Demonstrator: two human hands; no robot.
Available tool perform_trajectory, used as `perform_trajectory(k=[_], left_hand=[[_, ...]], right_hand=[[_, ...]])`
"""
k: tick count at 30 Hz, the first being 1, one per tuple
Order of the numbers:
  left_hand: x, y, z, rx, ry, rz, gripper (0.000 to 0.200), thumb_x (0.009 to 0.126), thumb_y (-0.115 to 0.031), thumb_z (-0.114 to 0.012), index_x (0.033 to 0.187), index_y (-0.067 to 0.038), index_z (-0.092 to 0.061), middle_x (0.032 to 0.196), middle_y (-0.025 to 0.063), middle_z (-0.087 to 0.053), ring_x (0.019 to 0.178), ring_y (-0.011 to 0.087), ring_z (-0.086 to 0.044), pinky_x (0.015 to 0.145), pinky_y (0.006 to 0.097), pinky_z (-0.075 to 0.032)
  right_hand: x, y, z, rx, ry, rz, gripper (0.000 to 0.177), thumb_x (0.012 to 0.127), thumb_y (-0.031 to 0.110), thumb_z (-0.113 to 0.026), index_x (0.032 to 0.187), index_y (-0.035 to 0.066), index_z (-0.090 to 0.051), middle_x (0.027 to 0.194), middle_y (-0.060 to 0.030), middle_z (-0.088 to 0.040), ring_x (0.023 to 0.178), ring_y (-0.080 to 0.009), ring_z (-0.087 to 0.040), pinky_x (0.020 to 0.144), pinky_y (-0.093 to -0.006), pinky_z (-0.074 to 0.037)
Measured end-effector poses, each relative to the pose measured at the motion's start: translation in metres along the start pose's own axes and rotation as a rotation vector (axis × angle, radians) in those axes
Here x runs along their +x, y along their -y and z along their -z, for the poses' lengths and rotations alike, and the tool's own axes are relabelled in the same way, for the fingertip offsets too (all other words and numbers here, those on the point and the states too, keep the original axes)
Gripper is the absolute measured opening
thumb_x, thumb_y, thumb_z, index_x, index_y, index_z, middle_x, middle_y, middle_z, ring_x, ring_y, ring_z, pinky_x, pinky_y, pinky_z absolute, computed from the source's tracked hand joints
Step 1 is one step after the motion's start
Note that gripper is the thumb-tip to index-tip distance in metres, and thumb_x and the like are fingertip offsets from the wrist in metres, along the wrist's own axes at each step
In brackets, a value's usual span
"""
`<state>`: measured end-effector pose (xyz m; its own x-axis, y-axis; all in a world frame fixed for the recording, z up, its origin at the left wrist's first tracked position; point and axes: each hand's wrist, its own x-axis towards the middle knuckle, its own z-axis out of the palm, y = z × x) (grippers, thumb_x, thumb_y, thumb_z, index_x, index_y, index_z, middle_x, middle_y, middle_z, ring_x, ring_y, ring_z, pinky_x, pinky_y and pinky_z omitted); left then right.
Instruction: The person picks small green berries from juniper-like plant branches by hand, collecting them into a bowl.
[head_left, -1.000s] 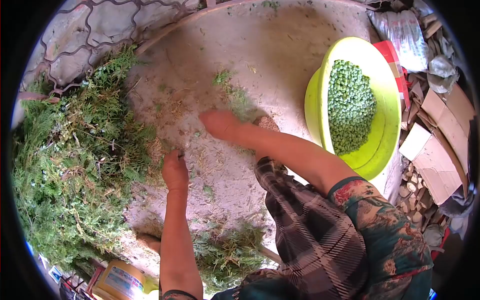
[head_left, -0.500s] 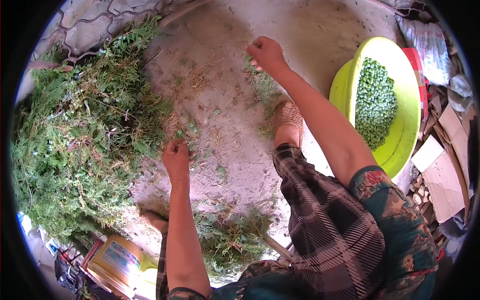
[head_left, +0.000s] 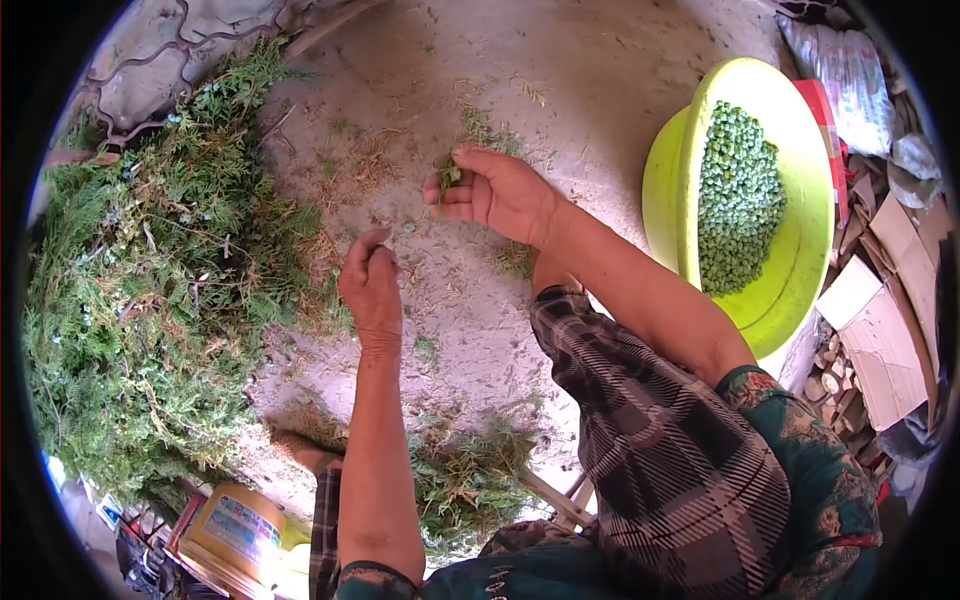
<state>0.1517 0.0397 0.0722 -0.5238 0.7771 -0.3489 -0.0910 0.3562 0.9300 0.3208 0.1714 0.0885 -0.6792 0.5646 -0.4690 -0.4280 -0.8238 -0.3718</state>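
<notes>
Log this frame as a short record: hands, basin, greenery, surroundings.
left hand: above the floor, fingers bent, no held item visible
right hand: small green sprig between thumb and fingers
basin: yellow-green, at the person's right, contains small green berries
greenery: large pile of cut branches at the person's left
surroundings: cardboard beyond the basin, far right

A rustic storeroom or yard around you, littered floor underfoot, green branches heaped to your left, firewood and cardboard to your right
</notes>
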Motion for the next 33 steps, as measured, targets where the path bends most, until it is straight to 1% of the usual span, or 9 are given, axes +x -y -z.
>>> perform_trajectory(k=[6,11,14,17,21,24,28,30,33], left_hand=[[-0.018,-0.054,-0.038,0.231,0.157,-0.137,0.023,0.083,-0.005,-0.061,0.106,-0.003,-0.062,0.082,-0.0025,-0.059,0.068,0.0058,-0.049,0.063,0.0199,-0.042],[-0.014,-0.035,-0.044,0.353,0.118,-0.258,0.025,0.078,-0.008,-0.066,0.102,-0.003,-0.063,0.080,0.0088,-0.064,0.068,0.0138,-0.058,0.065,0.0267,-0.046],[-0.016,-0.043,-0.038,0.580,0.201,-0.364,0.022,0.077,-0.007,-0.065,0.098,-0.002,-0.063,0.081,0.0116,-0.064,0.068,0.0187,-0.060,0.065,0.0293,-0.047],[-0.010,-0.035,-0.033,0.438,0.235,-0.369,0.014,0.079,-0.008,-0.063,0.092,-0.001,-0.063,0.076,0.0085,-0.062,0.065,0.0149,-0.056,0.061,0.0284,-0.045],[-0.001,-0.039,-0.031,0.366,0.092,-0.151,0.012,0.083,-0.010,-0.061,0.089,0.000,-0.062,0.074,0.0033,-0.059,0.065,0.0098,-0.050,0.060,0.0256,-0.042],[0.004,-0.039,-0.031,0.016,0.043,0.065,0.015,0.086,-0.013,-0.060,0.088,0.002,-0.059,0.079,-0.0012,-0.055,0.070,0.0059,-0.044,0.062,0.0218,-0.038],[-0.001,-0.035,-0.035,-0.015,0.050,0.098,0.016,0.085,-0.012,-0.060,0.093,0.002,-0.060,0.076,-0.0016,-0.055,0.068,0.0054,-0.044,0.061,0.0215,-0.038],[-0.016,-0.044,-0.043,0.332,0.133,-0.086,0.019,0.083,-0.009,-0.060,0.100,0.000,-0.062,0.070,-0.0030,-0.053,0.063,0.0053,-0.043,0.058,0.0216,-0.038],[-0.026,-0.024,-0.049,0.270,0.241,-0.021,0.025,0.081,-0.006,-0.060,0.106,-0.003,-0.062,0.063,-0.0037,-0.050,0.057,0.0059,-0.042,0.055,0.0221,-0.037]], right_hand=[[-0.010,-0.014,-0.006,0.010,0.034,-0.072,0.015,0.089,0.014,-0.054,0.100,0.004,-0.054,0.097,-0.0118,-0.060,0.088,-0.0221,-0.062,0.082,-0.0379,-0.051],[-0.021,-0.016,-0.015,-0.268,-0.073,-0.055,0.034,0.085,0.007,-0.056,0.117,0.000,-0.050,0.091,-0.0046,-0.058,0.079,-0.0130,-0.058,0.076,-0.0269,-0.048],[-0.027,-0.011,-0.012,-0.457,-0.060,-0.078,0.039,0.078,0.002,-0.057,0.115,-0.005,-0.050,0.089,-0.0084,-0.058,0.080,-0.0137,-0.059,0.067,-0.0255,-0.048],[-0.028,-0.006,-0.011,-0.776,0.001,-0.045,0.047,0.076,-0.001,-0.056,0.121,-0.007,-0.044,0.089,-0.0106,-0.060,0.076,-0.0156,-0.059,0.065,-0.0261,-0.049],[-0.031,-0.010,-0.001,-0.625,-0.040,-0.017,0.054,0.077,-0.001,-0.058,0.126,-0.006,-0.038,0.090,-0.0137,-0.061,0.075,-0.0171,-0.060,0.066,-0.0267,-0.050],[-0.036,-0.010,0.002,-0.541,-0.008,-0.066,0.059,0.078,0.002,-0.061,0.130,-0.006,-0.033,0.093,-0.0164,-0.062,0.082,-0.0192,-0.062,0.070,-0.0275,-0.052],[-0.041,-0.012,0.004,-0.415,-0.036,-0.017,0.060,0.078,0.003,-0.063,0.130,-0.005,-0.033,0.098,-0.0181,-0.061,0.091,-0.0206,-0.062,0.074,-0.0294,-0.053],[-0.043,-0.012,0.005,-0.379,-0.064,-0.024,0.061,0.078,0.003,-0.063,0.130,-0.005,-0.032,0.100,-0.0183,-0.061,0.093,-0.0206,-0.062,0.075,-0.0305,-0.053],[-0.044,-0.013,0.009,-0.565,0.004,0.036,0.054,0.087,0.011,-0.054,0.133,-0.005,-0.030,0.109,-0.0208,-0.054,0.096,-0.0241,-0.060,0.083,-0.0333,-0.052]])
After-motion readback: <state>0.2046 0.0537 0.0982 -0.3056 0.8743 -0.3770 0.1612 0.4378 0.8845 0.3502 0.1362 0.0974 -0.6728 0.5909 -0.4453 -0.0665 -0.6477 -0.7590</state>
